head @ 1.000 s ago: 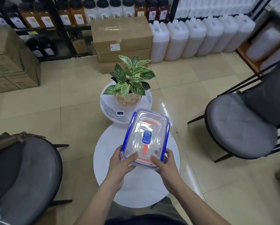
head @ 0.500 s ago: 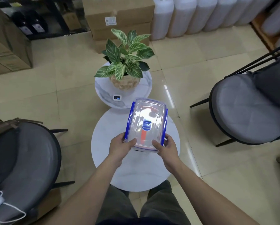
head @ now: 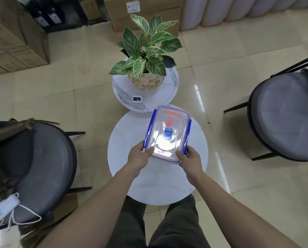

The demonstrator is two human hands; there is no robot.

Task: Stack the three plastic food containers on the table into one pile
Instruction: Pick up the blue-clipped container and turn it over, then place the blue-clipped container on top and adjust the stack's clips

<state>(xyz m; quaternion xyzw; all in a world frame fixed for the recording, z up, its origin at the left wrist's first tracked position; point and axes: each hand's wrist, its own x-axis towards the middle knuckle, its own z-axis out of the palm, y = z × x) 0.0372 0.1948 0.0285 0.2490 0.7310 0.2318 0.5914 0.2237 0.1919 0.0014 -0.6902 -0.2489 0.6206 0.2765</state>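
A clear plastic food container [head: 168, 133] with blue side clips and a blue round sticker on its lid is over the round white table [head: 156, 185]. My left hand [head: 139, 156] grips its near left corner, thumb on the lid. My right hand [head: 189, 159] grips its near right corner the same way. The container looks deep, and red shows through the lid; whether other containers sit under or inside it I cannot tell. No other container lies apart on the table.
A smaller marble side table [head: 124, 93] behind carries a potted plant [head: 146, 59] and a small white device [head: 136, 99]. Grey chairs stand left [head: 33, 172] and right [head: 285, 115]. Cardboard boxes [head: 15, 42] and white jugs line the far floor.
The container has come lower and nearer to the tabletop, still held in both hands. The camera has tilted further down, so my legs now show.
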